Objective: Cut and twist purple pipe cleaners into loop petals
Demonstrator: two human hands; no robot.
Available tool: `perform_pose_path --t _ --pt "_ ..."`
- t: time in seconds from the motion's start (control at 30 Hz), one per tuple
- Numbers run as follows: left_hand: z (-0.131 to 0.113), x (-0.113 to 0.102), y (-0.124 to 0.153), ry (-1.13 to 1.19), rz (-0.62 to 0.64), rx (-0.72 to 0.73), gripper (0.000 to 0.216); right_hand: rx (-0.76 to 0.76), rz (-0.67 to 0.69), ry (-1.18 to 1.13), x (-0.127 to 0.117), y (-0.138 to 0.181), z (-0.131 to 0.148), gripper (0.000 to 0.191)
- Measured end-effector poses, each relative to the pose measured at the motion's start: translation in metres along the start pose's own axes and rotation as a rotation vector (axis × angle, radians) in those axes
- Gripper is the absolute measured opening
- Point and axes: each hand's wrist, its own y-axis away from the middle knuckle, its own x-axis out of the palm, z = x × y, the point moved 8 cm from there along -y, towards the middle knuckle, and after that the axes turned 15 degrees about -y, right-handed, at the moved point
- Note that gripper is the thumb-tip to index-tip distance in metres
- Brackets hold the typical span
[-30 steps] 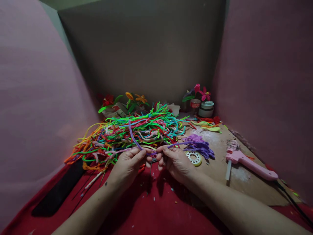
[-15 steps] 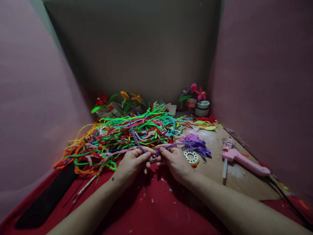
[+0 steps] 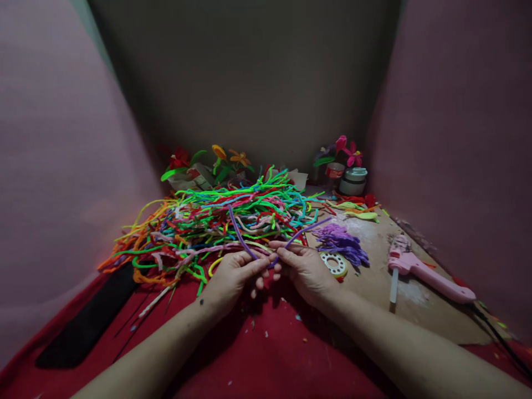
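Observation:
A purple pipe cleaner (image 3: 240,230) is bent into a wide V between my hands, its two ends pointing up and outward. My left hand (image 3: 239,277) pinches it on the left of the bend, thumb against fingers. On the other side of the bend, my right hand (image 3: 305,271) pinches the same strand, and the fingertips of both hands almost meet. Just beyond the hands lies a big tangled heap of coloured pipe cleaners (image 3: 233,199). Right of my right hand are a roll of tape (image 3: 333,265) and a bunch of purple pipe cleaner pieces (image 3: 343,244).
A pink glue gun (image 3: 432,277) with its cord rests on a cardboard sheet (image 3: 374,299) at the right. Pipe cleaner flowers (image 3: 353,155) and a lidded jar (image 3: 353,182) stand at the back. A long black object (image 3: 87,321) lies at left on the red cloth (image 3: 266,360).
The view has shifted slightly, so the scene sits further right. The right-hand end of the purple pipe cleaner now points higher, making a clearer V. Both hands keep their pinch.

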Motion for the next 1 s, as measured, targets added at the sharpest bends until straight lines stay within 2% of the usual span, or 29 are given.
perform_pose_path --t 0.1,0.23,0.37,0.5,0.67,0.9,1.0 --pt "-0.001 0.000 0.000 0.002 -0.021 0.014 0.021 0.034 0.013 -0.028 0.003 0.001 -0.002 0.026" --pt "-0.001 -0.004 0.000 -0.007 -0.055 0.039 0.017 0.081 0.045 0.068 0.009 0.005 -0.006 0.026" --pt "0.000 -0.008 0.001 -0.092 -0.091 0.034 0.024 0.094 -0.030 0.177 0.003 0.008 -0.009 0.031" --pt "-0.004 -0.003 0.002 -0.128 -0.063 0.059 0.028 0.120 -0.025 0.273 0.001 0.009 -0.012 0.033" --pt "-0.010 -0.002 0.002 -0.102 -0.058 0.105 0.023 0.155 -0.032 0.365 0.003 0.012 -0.013 0.024" --pt "-0.005 0.000 0.001 -0.137 0.000 0.103 0.028 0.198 -0.020 0.510 0.006 0.015 -0.015 0.019" --pt "-0.002 -0.003 0.001 -0.122 -0.014 0.093 0.027 0.215 -0.007 0.524 0.005 0.015 -0.017 0.018"
